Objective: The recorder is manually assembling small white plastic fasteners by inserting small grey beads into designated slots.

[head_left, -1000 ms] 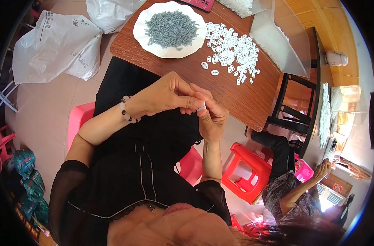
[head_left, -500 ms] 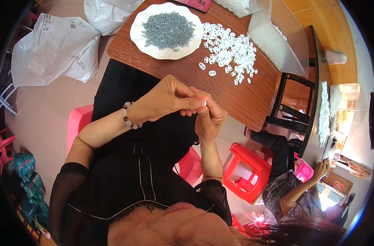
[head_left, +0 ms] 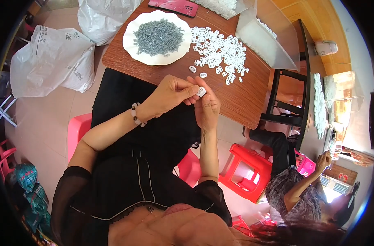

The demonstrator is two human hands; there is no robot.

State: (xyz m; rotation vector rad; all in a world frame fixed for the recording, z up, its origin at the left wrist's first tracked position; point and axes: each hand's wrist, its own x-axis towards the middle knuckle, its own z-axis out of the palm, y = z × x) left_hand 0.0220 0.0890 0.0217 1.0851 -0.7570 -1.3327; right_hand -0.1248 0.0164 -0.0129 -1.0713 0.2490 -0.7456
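Observation:
My left hand [head_left: 168, 95] and my right hand [head_left: 206, 107] meet above the near edge of the brown wooden table [head_left: 240, 98], both pinching one small white plastic piece [head_left: 201, 91] between their fingertips. A beaded bracelet [head_left: 135, 115] circles my left wrist. Just beyond my hands, several loose white plastic pieces [head_left: 219, 51] lie heaped on the table. Left of that heap stands a white plate [head_left: 133, 49] piled with small grey metal parts [head_left: 158, 37].
A red phone [head_left: 173, 6] and a clear box [head_left: 264, 39] sit at the table's far side. White plastic bags [head_left: 51, 61] lie on the floor at left. Pink [head_left: 78, 131] and red [head_left: 246, 172] stools stand near me. Another person [head_left: 295, 184] sits at the right by a second table.
Both hands have risen slightly toward the table edge while still working the white piece; the left fingertips have shifted on it.

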